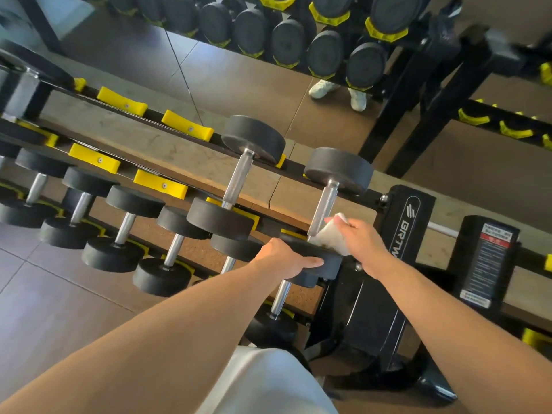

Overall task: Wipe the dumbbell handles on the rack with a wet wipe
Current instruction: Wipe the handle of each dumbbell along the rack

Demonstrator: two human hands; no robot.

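Fingers (340, 224) of the right hand (363, 243) are pinched on a folded white wipe (330, 237), which is pressed against the near end of a dumbbell's handle (324, 209). That dumbbell sits at the right end of the rack's (397, 222) upper tier. The left hand (283, 259) is curled over the rim of the dumbbell's near plate (316, 258), with the thumb laid along the edge, so the weight is steadied.

Several slips can be expected. If the left hold is loosened, the dumbbell could be rolled in its yellow cradles under the wiping force. If the wipe is dragged only along the upper face, the underside of the handle would be left dirty. The wipe could also be snagged and torn by the knurled steel.

The handle is seen as a bright, knurled steel bar between two black round plates. The wipe looks slightly soiled near its lower edge, though this cannot be told for certain. More dumbbells (236, 180) are racked to the left, their handles apparently not yet reached.
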